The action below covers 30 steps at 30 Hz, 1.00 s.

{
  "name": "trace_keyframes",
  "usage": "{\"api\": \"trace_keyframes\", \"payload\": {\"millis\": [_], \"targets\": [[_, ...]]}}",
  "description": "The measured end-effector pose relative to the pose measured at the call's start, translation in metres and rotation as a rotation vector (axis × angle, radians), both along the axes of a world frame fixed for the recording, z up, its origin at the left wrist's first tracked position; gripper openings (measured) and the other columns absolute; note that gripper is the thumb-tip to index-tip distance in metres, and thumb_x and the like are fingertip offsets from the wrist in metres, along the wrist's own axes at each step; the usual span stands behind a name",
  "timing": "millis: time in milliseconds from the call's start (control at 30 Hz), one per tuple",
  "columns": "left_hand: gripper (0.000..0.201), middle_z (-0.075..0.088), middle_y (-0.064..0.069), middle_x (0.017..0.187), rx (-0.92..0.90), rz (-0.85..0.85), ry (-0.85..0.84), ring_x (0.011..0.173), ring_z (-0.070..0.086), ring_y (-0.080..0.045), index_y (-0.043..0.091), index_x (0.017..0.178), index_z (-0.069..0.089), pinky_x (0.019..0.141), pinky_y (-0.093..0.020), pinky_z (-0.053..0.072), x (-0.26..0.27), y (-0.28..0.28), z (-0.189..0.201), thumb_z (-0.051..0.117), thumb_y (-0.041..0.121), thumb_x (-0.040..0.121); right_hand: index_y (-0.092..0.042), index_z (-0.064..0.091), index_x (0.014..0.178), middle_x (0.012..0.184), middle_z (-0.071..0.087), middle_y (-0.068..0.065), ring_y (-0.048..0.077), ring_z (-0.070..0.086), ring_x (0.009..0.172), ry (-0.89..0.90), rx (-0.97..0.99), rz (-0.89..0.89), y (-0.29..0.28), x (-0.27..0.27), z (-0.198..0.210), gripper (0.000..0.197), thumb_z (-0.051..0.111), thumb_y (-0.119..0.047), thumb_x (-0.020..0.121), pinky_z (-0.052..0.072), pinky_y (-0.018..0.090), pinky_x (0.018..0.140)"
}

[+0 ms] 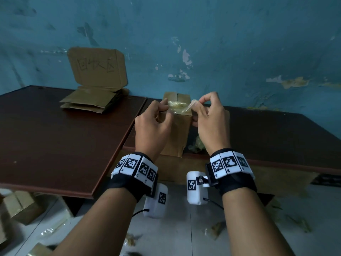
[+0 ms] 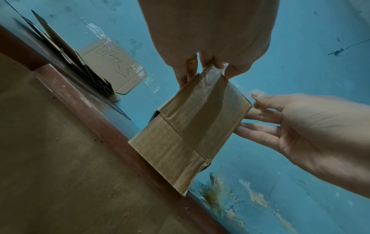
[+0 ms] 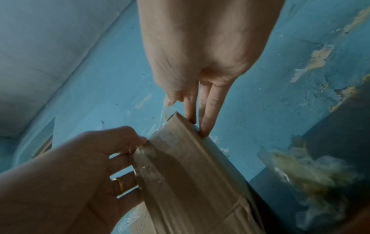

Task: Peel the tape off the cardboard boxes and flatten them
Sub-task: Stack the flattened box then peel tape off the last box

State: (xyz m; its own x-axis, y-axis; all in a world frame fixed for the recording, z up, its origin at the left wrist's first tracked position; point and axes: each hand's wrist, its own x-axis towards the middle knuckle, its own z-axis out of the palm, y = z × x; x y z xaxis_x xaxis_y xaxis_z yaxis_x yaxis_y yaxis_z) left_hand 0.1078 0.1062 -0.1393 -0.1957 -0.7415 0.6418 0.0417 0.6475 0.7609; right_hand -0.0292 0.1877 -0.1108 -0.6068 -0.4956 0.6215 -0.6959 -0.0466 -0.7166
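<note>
- Tabletop (image 1: 55, 141) of dark wood runs along a blue wall (image 1: 221, 43); at its far left lies a stack of flattened boxes (image 1: 88, 103) under a cardboard sign (image 1: 97, 69) leaning on the wall.
- Cardboard box (image 1: 177, 133) stands between the two hands at the near edge of the tabletop, its long axis running away from the person and tilting up toward the wall; it looks partly collapsed already.
- Left hand (image 1: 151, 126) grips the box's upper left edge, thumb and curled fingers closed on the cardboard and a crumpled bit of tape there.
- Right hand (image 1: 208, 119) pinches the loose end of the tape between thumb and forefinger, while its other fingers lie straight against the box's right edge.
- Tape (image 1: 184, 106) — clear and wrinkled — stretches across the top end of the box from one hand to the other, so the pull probably wants to go rightward and up, away from the bracing left hand.
- Wad of peeled tape (image 1: 196, 145) sits on the tabletop just right of the box; more scraps litter the floor (image 1: 184, 228) below.
</note>
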Motion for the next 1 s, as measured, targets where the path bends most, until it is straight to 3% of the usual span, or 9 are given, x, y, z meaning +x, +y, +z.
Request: {"api": "trace_keyframes", "payload": {"millis": [133, 267, 467, 667, 800, 1000], "targets": [[0.007, 0.077, 0.01, 0.123, -0.01, -0.017, -0.002, 0.11, 0.072, 0.003, 0.017, 0.093, 0.07, 0.094, -0.041, 0.062, -0.002, 0.002, -0.001, 0.072, 0.023, 0.096, -0.03, 0.054, 0.096, 0.085, 0.076, -0.004, 0.019, 0.076, 0.082, 0.067, 0.035, -0.06, 0.0, -0.001, 0.005, 0.026, 0.062, -0.054, 0.101, 0.064, 0.05, 0.065], [0.007, 0.078, 0.011, 0.122, -0.011, -0.028, 0.004, 0.111, 0.072, 0.002, 0.019, 0.092, 0.07, 0.094, -0.044, 0.062, -0.002, 0.001, -0.002, 0.071, 0.026, 0.095, -0.027, 0.057, 0.091, 0.083, 0.076, -0.005, 0.02, 0.076, 0.083, 0.101, 0.048, -0.072, 0.001, -0.002, 0.005, 0.036, 0.059, -0.062, 0.098, 0.064, 0.05, 0.064], [0.007, 0.078, 0.013, 0.117, -0.023, -0.056, 0.008, 0.107, 0.073, 0.0, 0.019, 0.091, 0.071, 0.093, -0.045, 0.062, -0.002, 0.005, -0.001, 0.071, 0.025, 0.094, -0.023, 0.058, 0.081, 0.07, 0.071, -0.006, 0.021, 0.071, 0.067, 0.12, 0.074, -0.149, 0.006, -0.001, 0.012, 0.042, 0.069, -0.062, 0.094, 0.061, 0.046, 0.059], [0.003, 0.078, 0.015, 0.11, -0.027, -0.068, 0.006, 0.104, 0.073, -0.001, 0.019, 0.095, 0.075, 0.091, -0.044, 0.062, -0.005, 0.009, -0.003, 0.073, 0.021, 0.094, -0.021, 0.064, 0.08, 0.069, 0.066, -0.01, 0.014, 0.066, 0.067, 0.094, 0.14, -0.205, 0.013, 0.004, 0.015, 0.036, 0.081, -0.051, 0.089, 0.05, 0.032, 0.06], [0.002, 0.078, 0.017, 0.109, -0.023, -0.064, 0.003, 0.097, 0.075, -0.005, 0.021, 0.094, 0.074, 0.086, -0.045, 0.062, -0.005, 0.009, -0.003, 0.072, 0.022, 0.094, -0.02, 0.073, 0.079, 0.074, 0.071, -0.009, 0.016, 0.068, 0.072, 0.086, 0.168, -0.153, 0.012, 0.004, 0.016, 0.029, 0.078, -0.045, 0.093, 0.059, 0.04, 0.066], [0.004, 0.078, 0.015, 0.108, -0.01, -0.05, 0.01, 0.098, 0.074, -0.006, 0.019, 0.094, 0.074, 0.087, -0.046, 0.061, -0.004, 0.006, -0.004, 0.072, 0.023, 0.095, -0.014, 0.083, 0.087, 0.084, 0.073, -0.003, 0.016, 0.069, 0.082, 0.1, 0.207, 0.054, 0.016, -0.002, 0.025, 0.021, 0.073, -0.028, 0.099, 0.058, 0.04, 0.08]]}}
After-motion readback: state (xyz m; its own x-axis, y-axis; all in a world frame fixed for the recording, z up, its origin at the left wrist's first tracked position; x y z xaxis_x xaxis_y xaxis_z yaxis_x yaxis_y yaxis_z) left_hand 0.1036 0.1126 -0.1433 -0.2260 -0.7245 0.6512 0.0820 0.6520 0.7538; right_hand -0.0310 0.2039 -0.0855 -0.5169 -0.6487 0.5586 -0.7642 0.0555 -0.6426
